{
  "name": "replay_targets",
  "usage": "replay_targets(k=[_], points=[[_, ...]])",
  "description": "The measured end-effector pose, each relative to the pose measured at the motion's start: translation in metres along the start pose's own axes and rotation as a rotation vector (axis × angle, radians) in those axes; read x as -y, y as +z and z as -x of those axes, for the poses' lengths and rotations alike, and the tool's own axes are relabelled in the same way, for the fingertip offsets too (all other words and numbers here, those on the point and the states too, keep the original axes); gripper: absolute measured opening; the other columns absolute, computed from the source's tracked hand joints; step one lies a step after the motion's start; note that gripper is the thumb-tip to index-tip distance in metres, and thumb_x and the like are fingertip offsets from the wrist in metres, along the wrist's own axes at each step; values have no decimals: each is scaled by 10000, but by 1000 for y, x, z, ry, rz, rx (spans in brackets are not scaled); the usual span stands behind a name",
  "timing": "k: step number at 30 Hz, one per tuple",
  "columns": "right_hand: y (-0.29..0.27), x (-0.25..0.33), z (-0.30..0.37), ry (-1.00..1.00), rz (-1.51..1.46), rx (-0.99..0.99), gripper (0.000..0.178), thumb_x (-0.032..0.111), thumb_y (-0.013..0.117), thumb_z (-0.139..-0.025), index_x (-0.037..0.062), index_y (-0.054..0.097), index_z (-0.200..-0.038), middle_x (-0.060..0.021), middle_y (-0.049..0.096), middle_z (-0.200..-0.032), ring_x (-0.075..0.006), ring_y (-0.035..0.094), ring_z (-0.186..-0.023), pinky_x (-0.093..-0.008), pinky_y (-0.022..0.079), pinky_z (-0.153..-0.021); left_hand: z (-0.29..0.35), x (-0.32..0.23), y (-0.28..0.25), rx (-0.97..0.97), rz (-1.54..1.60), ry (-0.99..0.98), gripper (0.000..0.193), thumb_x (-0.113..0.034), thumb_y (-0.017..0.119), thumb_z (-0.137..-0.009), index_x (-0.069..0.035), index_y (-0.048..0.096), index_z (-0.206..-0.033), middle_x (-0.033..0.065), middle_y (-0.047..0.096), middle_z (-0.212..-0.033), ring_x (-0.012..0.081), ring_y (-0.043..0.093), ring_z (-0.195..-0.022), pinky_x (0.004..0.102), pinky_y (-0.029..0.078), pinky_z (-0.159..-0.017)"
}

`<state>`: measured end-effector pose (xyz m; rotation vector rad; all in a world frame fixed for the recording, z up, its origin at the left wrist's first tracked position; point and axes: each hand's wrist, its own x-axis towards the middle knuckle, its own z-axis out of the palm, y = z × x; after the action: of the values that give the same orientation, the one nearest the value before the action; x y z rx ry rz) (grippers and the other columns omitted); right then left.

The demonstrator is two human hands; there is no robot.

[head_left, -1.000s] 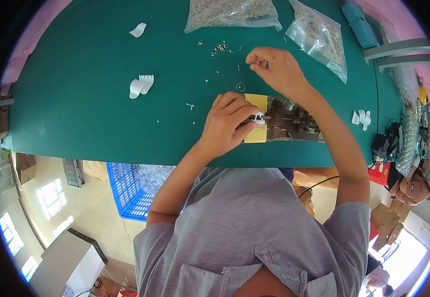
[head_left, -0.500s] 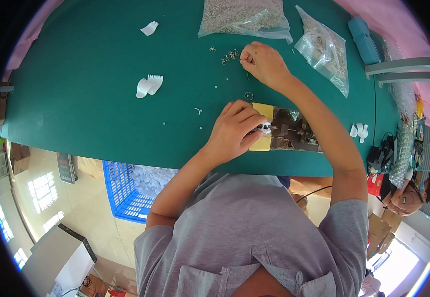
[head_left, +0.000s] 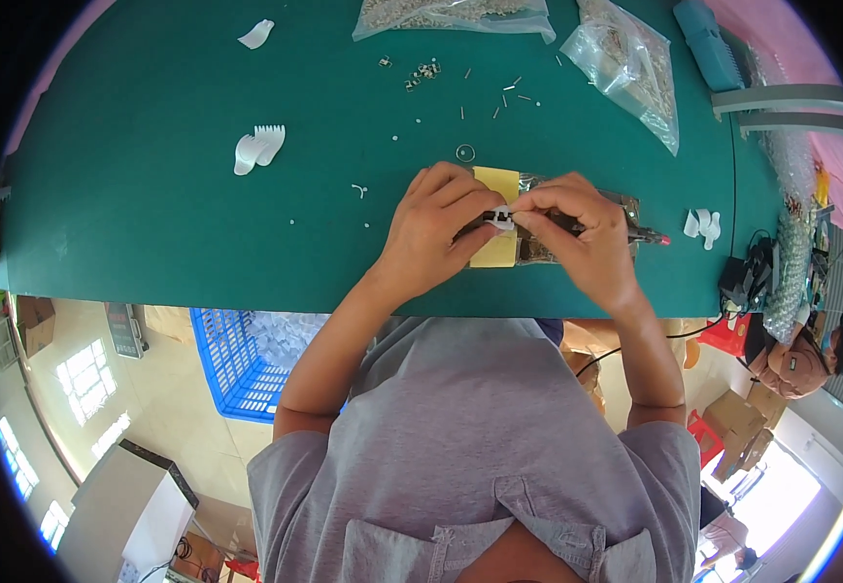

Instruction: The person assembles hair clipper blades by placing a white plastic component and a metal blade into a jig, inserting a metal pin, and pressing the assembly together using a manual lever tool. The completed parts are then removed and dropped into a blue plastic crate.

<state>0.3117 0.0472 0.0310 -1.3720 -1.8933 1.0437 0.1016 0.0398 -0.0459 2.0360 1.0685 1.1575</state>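
My left hand (head_left: 433, 219) is closed around a small white part with black pieces on it (head_left: 501, 218), held over a fixture with a yellow plate (head_left: 495, 255) and a dark metal section. From the other side my right hand (head_left: 585, 233) meets that part, thumb and forefinger pinched at its edge. Whatever lies between those two fingertips is too small to make out. Beyond the hands lie a little heap of metal clips (head_left: 425, 74) and several thin metal pins (head_left: 504, 97). A small ring (head_left: 465, 153) rests just past the yellow plate.
Clear bags of small parts, one at the far edge (head_left: 455, 14) and another (head_left: 625, 73) to its right, lie on the green table (head_left: 150, 214). White comb-shaped pieces (head_left: 260, 148) are at left, white curved pieces (head_left: 702, 226) at right. A blue basket (head_left: 232, 374) stands below the edge.
My right hand has come back from beside the heap of clips to the white part in my left hand. Pins it had covered now show. The whole view has shifted slightly.
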Motion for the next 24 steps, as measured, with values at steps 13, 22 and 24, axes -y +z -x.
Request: replay_targets(k=[13, 22, 24], points=[[27, -10, 14, -167, 244, -211, 100, 87, 823, -834, 140, 807, -918, 40, 720, -926, -185, 578, -992, -365, 361, -947, 2, 1, 3, -19, -8, 0, 316, -98, 848, -760, -93, 731, -1053, 41, 690, -1010, 275, 620, -1023, 425, 499, -910], [26, 0, 9, -42, 205, -199, 112, 57, 819, -824, 100, 767, -914, 18, 731, -897, -181, 589, -937, -348, 448, -882, 3, 2, 2, -15, 16, -13, 320, -85, 843, -755, -82, 727, -1053, 43, 693, -1021, 281, 618, -1024, 431, 499, -906], [20, 6, 1, 46, 184, -143, 110, 72, 820, -805, 105, 737, -870, 32, 730, -849, -187, 597, -908, -365, 425, -895, 3, 3, 3, -15, 14, -11, 320, -87, 843, -757, -81, 728, -1055, 43, 694, -1022, 280, 619, -1026, 431, 499, -908]])
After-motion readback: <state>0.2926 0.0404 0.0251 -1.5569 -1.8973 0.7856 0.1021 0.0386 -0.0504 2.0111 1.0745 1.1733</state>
